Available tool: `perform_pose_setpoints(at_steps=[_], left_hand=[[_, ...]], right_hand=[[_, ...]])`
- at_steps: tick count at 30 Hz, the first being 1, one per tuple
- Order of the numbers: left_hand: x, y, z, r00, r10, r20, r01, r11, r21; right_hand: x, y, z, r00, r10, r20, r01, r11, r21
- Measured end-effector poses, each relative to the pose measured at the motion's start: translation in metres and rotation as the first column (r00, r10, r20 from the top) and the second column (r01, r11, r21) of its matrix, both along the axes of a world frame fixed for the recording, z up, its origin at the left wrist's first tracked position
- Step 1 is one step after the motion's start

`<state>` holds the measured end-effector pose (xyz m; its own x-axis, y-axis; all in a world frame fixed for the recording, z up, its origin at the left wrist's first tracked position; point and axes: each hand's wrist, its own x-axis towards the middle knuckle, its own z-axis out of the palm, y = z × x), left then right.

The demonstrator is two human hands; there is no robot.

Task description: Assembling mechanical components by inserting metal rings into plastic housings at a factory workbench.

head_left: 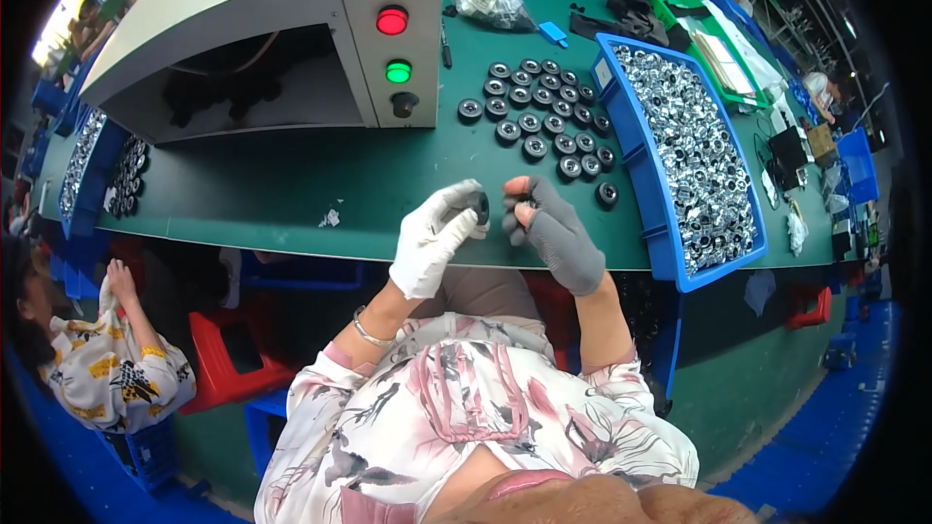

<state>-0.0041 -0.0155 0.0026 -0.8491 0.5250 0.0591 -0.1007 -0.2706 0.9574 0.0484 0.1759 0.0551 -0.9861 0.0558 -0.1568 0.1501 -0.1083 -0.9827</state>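
Over at the far left a seated co-worker in a patterned shirt (112, 369) leans toward a blue bin of small parts (83, 170) at the bench's end. Next comes the cream machine housing (262, 29), with its red lamp (392, 20) above the green lamp (398, 71).

Just in front of it, at the near edge of the green bench (272, 194), the person's left hand (434, 238), in a white glove, is curled closed around a small black ring-shaped part (480, 206), thumb and fingers pinching it. Close beside it, the right hand (553, 228), in a grey glove with bare fingertips, is half closed; its thumb and forefinger seem to nip something tiny at the part's edge, though I cannot tell what.

To my eye, doing this well means keeping the part steady in the left hand and turned up toward the face, while the bare fingertips do the fine work.

Further right lie rows of black round parts (544, 116), then a long blue tray of shiny metal pieces (694, 165).
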Motion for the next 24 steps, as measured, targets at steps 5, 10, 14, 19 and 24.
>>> perform_pose_setpoints(at_steps=[5,10,14,19,24], left_hand=[[-0.002,0.004,-0.001,0.97,0.002,0.244,-0.051,0.98,0.194],[-0.003,0.004,-0.002,0.942,-0.014,0.335,-0.077,0.963,0.256],[-0.001,0.007,0.002,0.961,-0.017,0.275,-0.04,0.979,0.202],[-0.004,0.01,-0.001,0.967,-0.031,0.251,0.01,0.996,0.084],[0.001,0.011,0.0,0.946,-0.062,0.318,-0.003,0.98,0.2]], right_hand=[[-0.007,0.003,-0.002,0.998,0.05,-0.028,-0.053,0.993,-0.104],[-0.006,-0.004,0.0,0.995,-0.076,0.066,0.081,0.995,-0.061],[-0.004,-0.006,-0.011,0.992,-0.096,-0.085,0.109,0.98,0.164],[-0.011,-0.009,0.004,0.874,0.174,-0.454,0.245,0.65,0.719],[-0.008,-0.016,0.005,0.837,0.288,-0.465,0.3,0.469,0.831]])
